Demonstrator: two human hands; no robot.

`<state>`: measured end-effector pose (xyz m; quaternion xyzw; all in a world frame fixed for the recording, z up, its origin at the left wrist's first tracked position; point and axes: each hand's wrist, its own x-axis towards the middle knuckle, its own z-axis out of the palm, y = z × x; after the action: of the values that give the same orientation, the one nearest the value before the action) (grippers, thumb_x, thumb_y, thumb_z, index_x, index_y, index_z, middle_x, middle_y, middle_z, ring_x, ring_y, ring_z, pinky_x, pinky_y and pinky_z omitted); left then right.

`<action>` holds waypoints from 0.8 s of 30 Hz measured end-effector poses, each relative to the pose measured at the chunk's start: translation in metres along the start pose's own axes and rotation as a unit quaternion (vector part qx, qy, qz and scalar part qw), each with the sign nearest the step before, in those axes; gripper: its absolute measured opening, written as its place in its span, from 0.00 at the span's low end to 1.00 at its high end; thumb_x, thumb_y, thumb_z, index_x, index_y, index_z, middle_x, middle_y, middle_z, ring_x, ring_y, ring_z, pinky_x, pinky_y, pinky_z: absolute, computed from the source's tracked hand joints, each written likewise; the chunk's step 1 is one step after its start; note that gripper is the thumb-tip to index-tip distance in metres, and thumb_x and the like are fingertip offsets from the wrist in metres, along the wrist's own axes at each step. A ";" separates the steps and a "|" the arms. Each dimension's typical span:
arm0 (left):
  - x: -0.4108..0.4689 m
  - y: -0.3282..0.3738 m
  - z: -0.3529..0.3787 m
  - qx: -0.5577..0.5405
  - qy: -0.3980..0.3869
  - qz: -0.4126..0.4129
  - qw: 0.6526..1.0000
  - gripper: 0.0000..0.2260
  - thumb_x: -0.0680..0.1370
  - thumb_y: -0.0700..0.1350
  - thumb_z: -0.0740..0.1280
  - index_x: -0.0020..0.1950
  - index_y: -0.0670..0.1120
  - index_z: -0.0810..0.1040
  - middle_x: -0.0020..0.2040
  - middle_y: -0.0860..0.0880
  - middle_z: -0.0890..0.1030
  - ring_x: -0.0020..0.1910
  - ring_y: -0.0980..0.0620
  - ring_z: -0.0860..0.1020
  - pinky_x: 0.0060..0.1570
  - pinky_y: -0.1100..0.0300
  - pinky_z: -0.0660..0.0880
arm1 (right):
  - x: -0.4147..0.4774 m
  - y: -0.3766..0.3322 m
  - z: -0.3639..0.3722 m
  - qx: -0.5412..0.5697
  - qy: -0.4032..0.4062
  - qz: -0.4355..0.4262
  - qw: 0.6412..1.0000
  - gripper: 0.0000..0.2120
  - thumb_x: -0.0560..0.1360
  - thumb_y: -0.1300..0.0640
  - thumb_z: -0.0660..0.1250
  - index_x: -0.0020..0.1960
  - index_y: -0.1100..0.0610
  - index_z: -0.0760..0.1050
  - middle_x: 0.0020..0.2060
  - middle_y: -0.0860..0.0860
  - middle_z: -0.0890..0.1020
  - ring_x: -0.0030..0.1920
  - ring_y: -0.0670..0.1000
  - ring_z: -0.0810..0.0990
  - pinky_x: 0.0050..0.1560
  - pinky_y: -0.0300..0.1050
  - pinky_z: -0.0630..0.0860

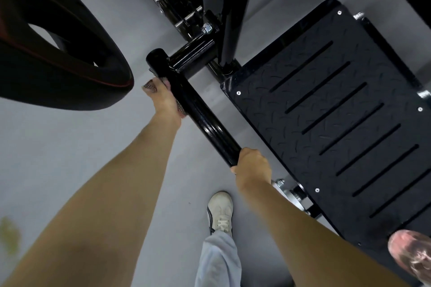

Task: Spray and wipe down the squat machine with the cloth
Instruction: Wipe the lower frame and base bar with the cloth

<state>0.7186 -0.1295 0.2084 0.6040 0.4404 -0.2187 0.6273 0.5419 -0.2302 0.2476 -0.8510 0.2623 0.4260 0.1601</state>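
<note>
A glossy black bar (205, 123) of the squat machine runs diagonally from upper left to lower right, beside its black tread-plate footplate (338, 112). My left hand (164, 100) presses a dark, finely patterned cloth (180, 106) against the upper part of the bar; bits of cloth show at the fingertips and under the palm. My right hand (253, 165) grips the lower end of the same bar with its fingers curled round it. No spray bottle is in view.
A large black weight plate (58, 49) with a red line hangs at the upper left. Black frame tubes with chrome bolts (186, 14) stand at the top. Grey floor lies below, with my white shoe (220, 212). Another shoe (410, 254) rests on the footplate's lower right.
</note>
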 end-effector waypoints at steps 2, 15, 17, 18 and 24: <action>-0.021 -0.021 0.001 0.001 0.015 -0.015 1.000 0.14 0.83 0.56 0.48 0.42 0.53 0.65 0.37 0.55 0.70 0.34 0.55 0.69 0.35 0.66 0.66 | 0.000 0.002 0.002 -0.003 0.016 -0.008 1.000 0.18 0.78 0.57 0.66 0.65 0.62 0.67 0.57 0.56 0.77 0.57 0.54 0.78 0.48 0.43 0.77; -0.105 -0.149 -0.013 -0.035 -0.007 -0.175 0.984 0.18 0.80 0.47 0.57 0.29 0.52 0.63 0.29 0.57 0.62 0.21 0.55 0.63 0.23 0.71 0.60 | -0.085 0.150 0.106 0.039 0.131 -0.056 0.989 0.30 0.79 0.48 0.60 0.76 0.61 0.57 0.75 0.62 0.57 0.72 0.61 0.65 0.68 0.54 0.69; -0.084 -0.108 -0.013 -0.024 -0.008 -0.091 0.996 0.17 0.82 0.52 0.57 0.32 0.55 0.70 0.33 0.57 0.65 0.21 0.57 0.70 0.21 0.71 0.65 | -0.095 0.165 0.123 0.070 0.090 -0.023 0.993 0.32 0.80 0.46 0.54 0.78 0.58 0.49 0.77 0.60 0.49 0.75 0.59 0.58 0.72 0.54 0.64; -0.079 -0.096 -0.014 -0.011 -0.017 -0.054 0.998 0.16 0.82 0.55 0.57 0.36 0.55 0.73 0.35 0.56 0.70 0.24 0.56 0.73 0.24 0.68 0.69 | -0.099 0.169 0.129 0.086 0.084 -0.005 0.993 0.32 0.80 0.45 0.52 0.78 0.58 0.46 0.77 0.59 0.48 0.75 0.59 0.57 0.72 0.54 0.63; -0.115 -0.180 -0.009 0.049 -0.031 -0.086 0.995 0.18 0.80 0.63 0.49 0.42 0.53 0.69 0.36 0.57 0.74 0.26 0.54 0.69 0.28 0.67 0.62 | -0.116 0.187 0.152 0.169 0.075 0.070 0.980 0.32 0.80 0.44 0.51 0.78 0.56 0.47 0.77 0.58 0.49 0.75 0.60 0.57 0.73 0.54 0.61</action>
<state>0.5120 -0.1822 0.2017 0.5868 0.4603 -0.3119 0.5886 0.2774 -0.2702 0.2431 -0.8207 0.4006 0.3205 0.2516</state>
